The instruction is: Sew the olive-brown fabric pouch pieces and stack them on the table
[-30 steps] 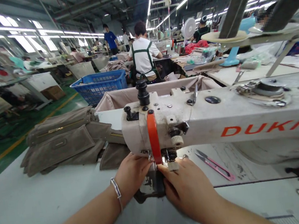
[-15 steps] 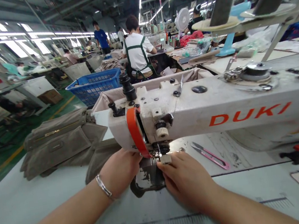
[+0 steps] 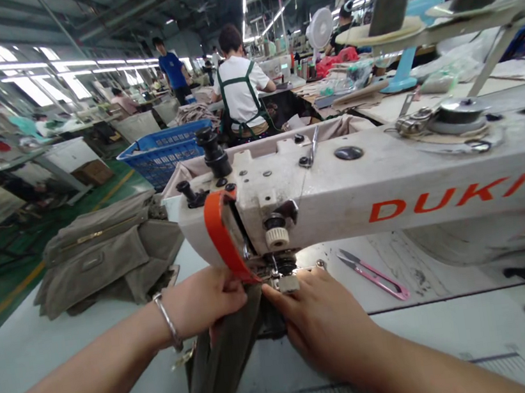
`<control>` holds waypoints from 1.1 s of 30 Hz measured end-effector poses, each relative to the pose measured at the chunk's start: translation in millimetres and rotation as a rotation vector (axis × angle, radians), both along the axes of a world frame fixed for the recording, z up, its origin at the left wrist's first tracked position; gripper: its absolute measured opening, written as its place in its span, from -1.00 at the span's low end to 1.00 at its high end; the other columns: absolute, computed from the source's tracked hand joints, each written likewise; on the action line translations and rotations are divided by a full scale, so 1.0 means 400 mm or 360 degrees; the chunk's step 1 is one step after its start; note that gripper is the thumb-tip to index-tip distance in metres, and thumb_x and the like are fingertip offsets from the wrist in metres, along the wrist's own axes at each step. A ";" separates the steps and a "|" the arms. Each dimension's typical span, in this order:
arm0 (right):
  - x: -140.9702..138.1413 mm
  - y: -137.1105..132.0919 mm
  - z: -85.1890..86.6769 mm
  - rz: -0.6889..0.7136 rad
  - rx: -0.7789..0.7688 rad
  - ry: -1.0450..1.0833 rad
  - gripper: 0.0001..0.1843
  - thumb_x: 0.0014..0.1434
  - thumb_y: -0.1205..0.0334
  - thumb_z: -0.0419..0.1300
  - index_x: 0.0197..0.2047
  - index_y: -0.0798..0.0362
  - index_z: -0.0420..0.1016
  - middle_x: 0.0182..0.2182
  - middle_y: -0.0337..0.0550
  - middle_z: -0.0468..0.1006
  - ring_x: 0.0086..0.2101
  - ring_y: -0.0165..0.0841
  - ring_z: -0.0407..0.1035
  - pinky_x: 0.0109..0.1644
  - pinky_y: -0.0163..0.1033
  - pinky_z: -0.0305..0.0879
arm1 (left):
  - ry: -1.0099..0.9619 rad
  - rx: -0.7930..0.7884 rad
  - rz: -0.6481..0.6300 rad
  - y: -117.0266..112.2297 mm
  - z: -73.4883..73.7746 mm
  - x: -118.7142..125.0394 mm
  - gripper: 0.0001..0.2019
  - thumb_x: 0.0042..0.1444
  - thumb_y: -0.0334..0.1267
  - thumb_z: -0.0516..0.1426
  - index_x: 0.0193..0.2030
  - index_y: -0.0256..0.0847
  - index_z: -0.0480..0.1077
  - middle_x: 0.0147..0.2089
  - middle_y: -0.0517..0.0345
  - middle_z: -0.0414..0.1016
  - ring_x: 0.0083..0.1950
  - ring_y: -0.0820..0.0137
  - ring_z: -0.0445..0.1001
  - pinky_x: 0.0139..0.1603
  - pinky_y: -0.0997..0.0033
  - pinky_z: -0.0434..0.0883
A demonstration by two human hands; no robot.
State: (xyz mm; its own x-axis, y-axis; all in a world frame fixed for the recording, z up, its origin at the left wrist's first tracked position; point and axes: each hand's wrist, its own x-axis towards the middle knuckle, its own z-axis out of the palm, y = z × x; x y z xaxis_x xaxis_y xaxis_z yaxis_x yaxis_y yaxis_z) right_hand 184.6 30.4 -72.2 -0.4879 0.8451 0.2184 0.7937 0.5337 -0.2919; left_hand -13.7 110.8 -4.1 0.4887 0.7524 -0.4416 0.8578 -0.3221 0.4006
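Observation:
My left hand (image 3: 208, 300), with a silver bracelet at its wrist, is closed on an olive-brown fabric piece (image 3: 231, 362) left of the needle. The fabric hangs in a fold toward me over the table's front part. A small gold metal fitting shows below that wrist. My right hand (image 3: 324, 320) bends around the presser foot area, its foremost fingertip on the fabric's upper end; its other fingertips are partly hidden behind the foot. The white sewing machine (image 3: 320, 195) with an orange guard (image 3: 223, 234) stands over both hands. The needle point is hard to make out.
Pink-handled thread snips (image 3: 374, 275) lie on the machine bed at right. Stacked olive-brown fabric pieces (image 3: 106, 256) lie on the table at left. Behind the machine are a fabric-lined bin, a blue basket (image 3: 164, 150) and a seated co-worker (image 3: 239, 90). A ruler scale runs along the table front.
My left hand has moved slightly left and turned, bringing the fabric out toward me, where it hangs in a long fold. My right hand stays beside the presser foot.

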 end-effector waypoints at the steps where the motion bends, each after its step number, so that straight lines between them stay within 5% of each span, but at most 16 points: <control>1: -0.003 -0.001 0.001 -0.0009 0.0001 -0.0002 -0.47 0.24 0.28 0.12 0.27 0.02 0.20 -0.01 -0.04 0.44 -0.14 -0.13 0.27 -0.08 -0.02 0.12 | 0.0022 0.0025 0.0019 -0.012 -0.005 0.003 -0.77 0.07 -0.09 0.05 -0.41 -0.19 0.38 -0.50 0.22 0.39 -0.47 0.35 0.39 -0.47 0.45 0.24; 5: -0.011 -0.008 -0.006 -0.0035 0.0008 -0.0008 -0.54 0.24 0.26 0.12 0.20 0.02 0.27 0.00 -0.04 0.43 -0.11 -0.12 0.27 -0.05 0.00 0.10 | 0.0009 0.0292 0.0004 -0.066 -0.025 0.026 -0.81 -0.07 -0.20 0.17 -0.29 -0.19 0.36 -0.40 0.20 0.43 -0.40 0.34 0.41 -0.44 0.44 0.24; 9: -0.014 -0.011 -0.014 -0.0052 0.0062 -0.0039 -0.58 0.23 0.28 0.12 0.17 0.09 0.31 -0.07 -0.01 0.46 -0.16 -0.13 0.28 -0.09 0.00 0.11 | -0.0036 0.0399 -0.0143 -0.082 -0.016 0.038 -0.71 -0.07 -0.47 -0.01 -0.22 -0.16 0.39 -0.32 0.17 0.52 -0.29 0.30 0.52 -0.32 0.42 0.34; 14: -0.012 -0.011 -0.015 -0.0034 0.0058 -0.0041 -0.52 0.19 0.29 0.15 0.19 0.10 0.29 -0.07 -0.02 0.48 -0.17 -0.13 0.30 -0.10 -0.01 0.12 | 0.0216 0.0770 -0.0302 -0.088 -0.008 0.046 -0.65 0.01 -0.47 -0.03 -0.13 -0.14 0.46 -0.17 0.03 0.55 -0.18 0.15 0.54 -0.16 0.19 0.43; 27: -0.003 -0.020 -0.033 -0.0041 0.0113 -0.0011 -0.43 0.10 0.33 0.18 0.20 0.08 0.29 -0.06 -0.03 0.50 -0.19 -0.15 0.34 -0.10 -0.03 0.14 | 0.0240 0.0780 -0.0374 -0.130 -0.068 0.081 -0.72 -0.02 -0.48 0.00 -0.16 -0.30 0.41 -0.18 -0.08 0.51 -0.19 0.15 0.52 -0.14 0.11 0.48; 33: -0.002 -0.017 -0.035 -0.0057 0.0048 0.0023 -0.51 0.08 0.37 0.18 0.12 0.04 0.36 -0.06 -0.05 0.49 -0.17 -0.15 0.34 -0.08 -0.03 0.15 | 0.0023 0.0675 -0.0262 -0.112 -0.050 0.056 -0.74 0.09 -0.42 0.01 -0.12 -0.23 0.44 -0.18 -0.01 0.53 -0.17 0.20 0.51 -0.14 0.21 0.44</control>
